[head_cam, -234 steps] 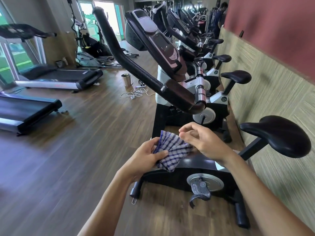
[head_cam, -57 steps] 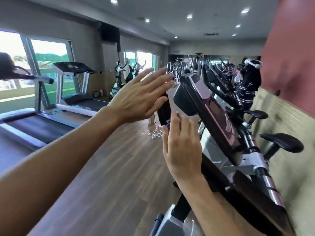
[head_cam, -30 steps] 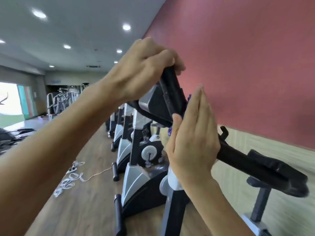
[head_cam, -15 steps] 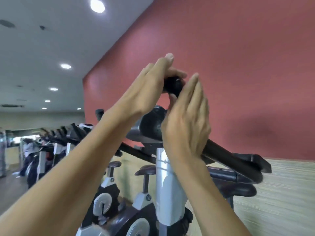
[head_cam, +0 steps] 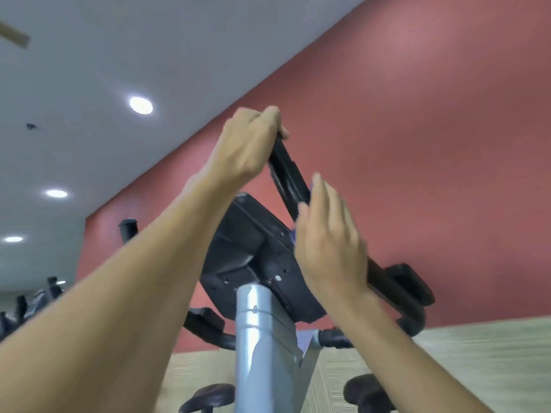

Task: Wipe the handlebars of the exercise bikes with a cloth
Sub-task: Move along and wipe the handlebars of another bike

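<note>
The black handlebar [head_cam: 288,177] of the nearest exercise bike slants up in front of the red wall. My left hand [head_cam: 249,144] grips its upper end, fingers curled over the tip. My right hand [head_cam: 328,236] lies lower on the bar with straight fingers, pressing the cloth [head_cam: 293,236] against it. Only a sliver of purple-blue cloth shows beside my palm; the rest is hidden behind the hand. The bar runs on past my right wrist to its lower bend [head_cam: 399,289].
The back of the bike's black console [head_cam: 253,257] sits on a silver post [head_cam: 262,347] just below my hands. Two black saddles [head_cam: 365,391] stand low by the beige wall panel. More bikes [head_cam: 32,299] line up far left.
The camera has tilted further up. My left hand has curled tighter round the bar's tip. My right hand has slid down the bar, away from the left hand.
</note>
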